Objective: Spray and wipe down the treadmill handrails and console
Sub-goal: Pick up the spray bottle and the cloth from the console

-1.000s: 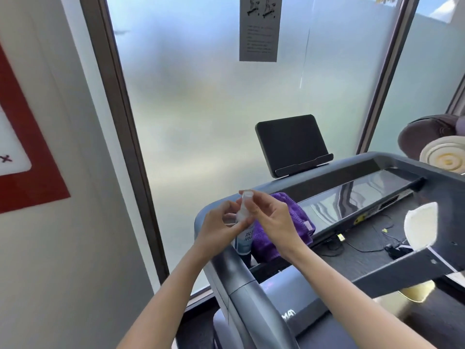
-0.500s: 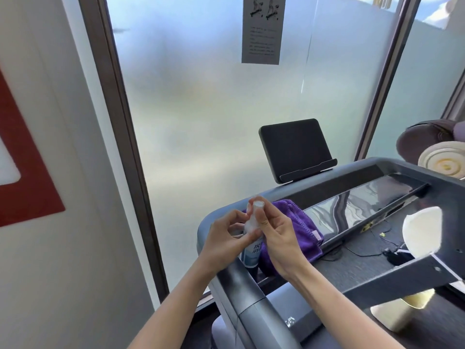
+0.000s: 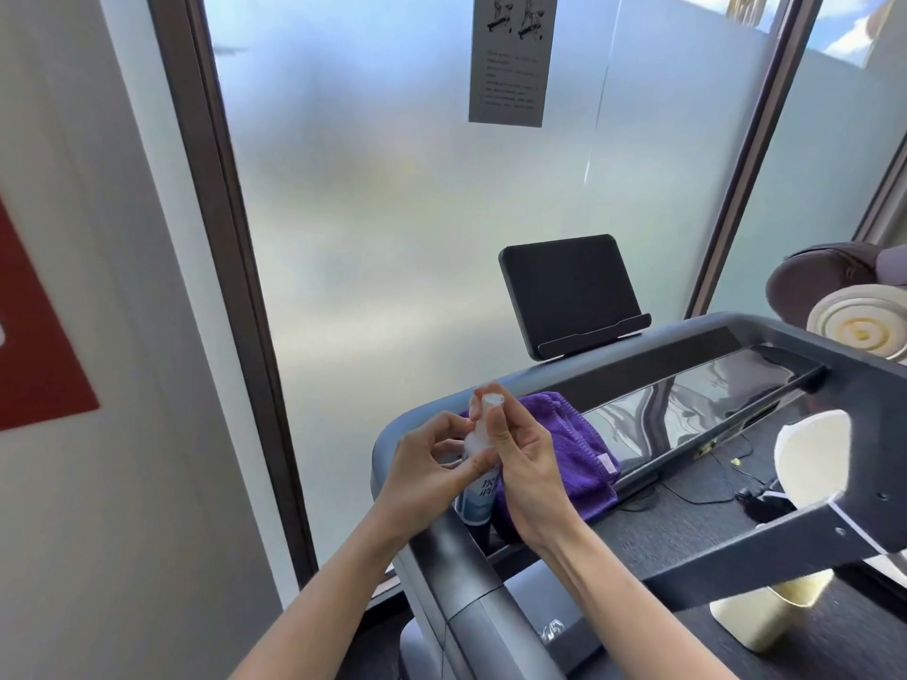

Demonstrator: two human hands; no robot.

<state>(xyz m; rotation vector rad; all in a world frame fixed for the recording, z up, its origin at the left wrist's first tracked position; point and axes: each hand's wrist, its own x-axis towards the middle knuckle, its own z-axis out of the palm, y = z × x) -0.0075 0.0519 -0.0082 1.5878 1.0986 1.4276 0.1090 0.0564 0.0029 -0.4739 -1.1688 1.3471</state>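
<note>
A small white spray bottle [image 3: 475,498] with a blue label stands upright above the treadmill's left handrail [image 3: 456,571]. My left hand [image 3: 427,468] pinches its neck from the left. My right hand [image 3: 525,463] grips the clear cap [image 3: 486,409] at its top. A folded purple cloth [image 3: 579,454] lies just behind the bottle at the left end of the glossy black console [image 3: 697,404]. A dark tablet stand [image 3: 569,292] rises behind the console.
A frosted glass wall with a posted paper sheet [image 3: 513,56] stands close ahead. A white wall with a red sign [image 3: 34,336] is on the left. A white face mask [image 3: 810,454] hangs on the right crossbar; cables [image 3: 706,488] lie on the tray.
The bottle and both hands stay at the left handrail corner. My right hand has shifted slightly on the clear cap. The camera tilted up a little.
</note>
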